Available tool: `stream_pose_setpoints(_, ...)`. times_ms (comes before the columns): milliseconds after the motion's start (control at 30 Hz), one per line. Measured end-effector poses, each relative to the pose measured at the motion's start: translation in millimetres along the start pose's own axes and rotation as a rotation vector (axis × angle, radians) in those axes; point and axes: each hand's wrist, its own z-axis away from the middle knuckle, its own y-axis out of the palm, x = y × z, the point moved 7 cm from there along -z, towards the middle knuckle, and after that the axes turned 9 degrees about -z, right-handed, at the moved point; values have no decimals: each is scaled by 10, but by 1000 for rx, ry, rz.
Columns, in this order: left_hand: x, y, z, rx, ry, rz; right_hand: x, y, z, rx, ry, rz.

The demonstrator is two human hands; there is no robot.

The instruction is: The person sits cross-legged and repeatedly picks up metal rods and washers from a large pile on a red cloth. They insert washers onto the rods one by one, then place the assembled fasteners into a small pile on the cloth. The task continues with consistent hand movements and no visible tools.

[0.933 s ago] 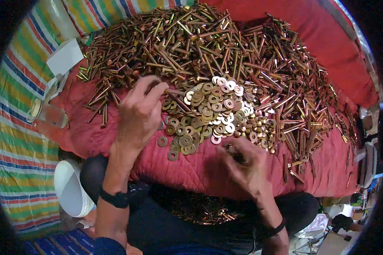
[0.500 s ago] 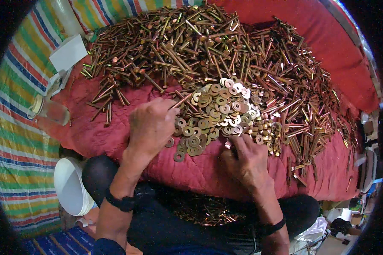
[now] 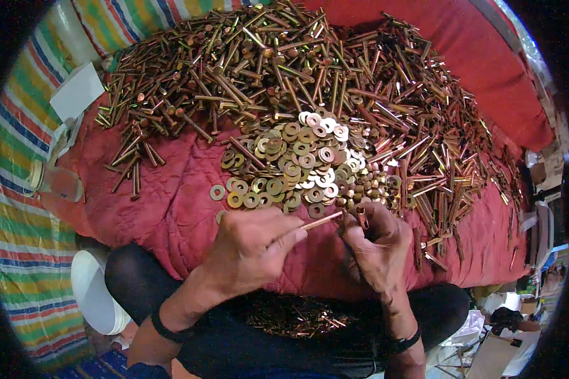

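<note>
My left hand (image 3: 253,247) is closed on a long, thin brass-coloured bolt (image 3: 321,222). The threaded shank sticks out to the right, and its tip comes up close to the fingers of my right hand (image 3: 379,243). Those fingers are pinched around a small shiny metal piece (image 3: 362,218), mostly hidden, so its kind is unclear. Just beyond both hands lies a heap of flat washers (image 3: 291,167). Right of the washers is a small cluster of nuts (image 3: 376,183).
A big mound of bolts (image 3: 253,63) spreads over the red cloth (image 3: 189,208) behind the washers and down the right side. More metal pieces (image 3: 297,314) lie between my legs. A white bucket (image 3: 95,294), a clear jar (image 3: 63,184) and a white card (image 3: 76,91) are at left.
My left hand has come right and nearer with the bolt, from the washers' left edge to beside my right hand. The right hand stays near the nuts, and the whole view has shifted slightly.
</note>
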Motion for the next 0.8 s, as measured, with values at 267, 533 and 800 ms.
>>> stream_pose_setpoints(267, -269, 228, 98, -186, 308, -236, 354, 158, 251, 98, -539, 406)
stream_pose_setpoints(533, 47, 336, 110, 67, -283, 487, -54, -165, -131, -218, 118, -1367)
stream_pose_setpoints(800, -8, 546, 150, 185, -460, 747, -152, -25, -72, -220, 79, -1432)
